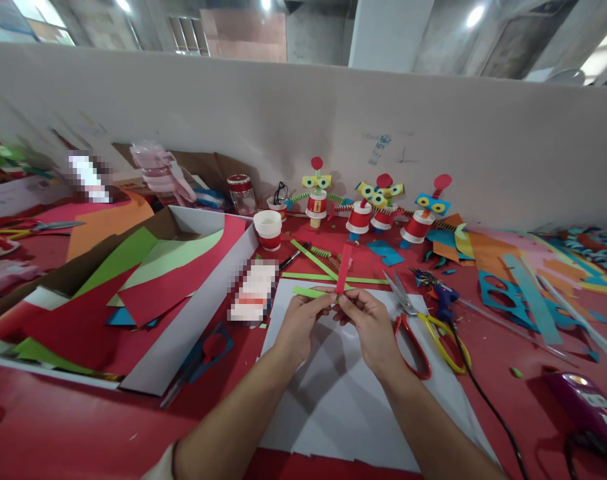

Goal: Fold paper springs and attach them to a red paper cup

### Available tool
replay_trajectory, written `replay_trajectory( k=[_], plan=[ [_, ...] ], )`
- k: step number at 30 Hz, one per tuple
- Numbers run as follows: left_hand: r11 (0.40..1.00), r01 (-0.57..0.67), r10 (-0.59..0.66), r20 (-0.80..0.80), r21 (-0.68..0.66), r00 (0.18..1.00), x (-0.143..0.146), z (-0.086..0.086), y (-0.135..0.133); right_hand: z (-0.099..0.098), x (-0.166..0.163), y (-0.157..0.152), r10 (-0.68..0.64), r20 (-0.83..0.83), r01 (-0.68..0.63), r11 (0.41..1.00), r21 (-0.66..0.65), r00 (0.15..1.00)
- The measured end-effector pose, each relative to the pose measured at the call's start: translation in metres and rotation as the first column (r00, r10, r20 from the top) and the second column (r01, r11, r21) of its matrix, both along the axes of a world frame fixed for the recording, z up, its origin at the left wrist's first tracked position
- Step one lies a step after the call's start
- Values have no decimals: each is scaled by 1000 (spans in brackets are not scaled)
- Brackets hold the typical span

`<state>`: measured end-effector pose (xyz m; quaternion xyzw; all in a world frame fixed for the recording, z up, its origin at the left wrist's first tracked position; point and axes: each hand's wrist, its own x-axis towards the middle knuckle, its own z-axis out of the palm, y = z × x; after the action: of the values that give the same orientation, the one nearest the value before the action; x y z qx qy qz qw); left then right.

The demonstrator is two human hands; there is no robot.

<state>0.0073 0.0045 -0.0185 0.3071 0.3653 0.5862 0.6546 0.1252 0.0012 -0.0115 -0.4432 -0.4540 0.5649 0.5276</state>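
Note:
Above a white sheet [333, 407] on the red table, my left hand [307, 319] and my right hand [367, 321] meet with fingertips together. Between them they pinch a red paper strip [343, 268], which points up and away, and a green paper strip [308, 292], which sticks out to the left. The strips cross at my fingertips, where the joint is partly covered. Just beyond lie loose green strips [313, 259] and a folded paper spring [322, 253]. Scissors [408, 313] with one red and one yellow handle lie beside my right hand, blades partly spread.
Several paper-cup figures [317, 203] stand along the white partition [208, 107]. A white box [153, 353] with coloured paper is at left, a stack of paper cups [268, 230] behind it. At right lie a blue glue gun [444, 300], its black cord, paper scraps and a purple device [586, 407].

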Motion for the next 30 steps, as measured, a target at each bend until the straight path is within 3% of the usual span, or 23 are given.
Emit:
replay_trajectory(
  k=[7,19,30],
  plan=[
    [1000,4,-3,-63,22,998,-1,0,-1,-1,-1,0,-14,24,14,1000,5,1000],
    [995,-64,58,-82,-76,995,-5,1,3,6,2,2,22,60,-20,999,-39,998],
    [996,-13,17,37,-87,999,-4,10,2,4,1,2,19,-207,-49,989,-138,978]
  ],
)
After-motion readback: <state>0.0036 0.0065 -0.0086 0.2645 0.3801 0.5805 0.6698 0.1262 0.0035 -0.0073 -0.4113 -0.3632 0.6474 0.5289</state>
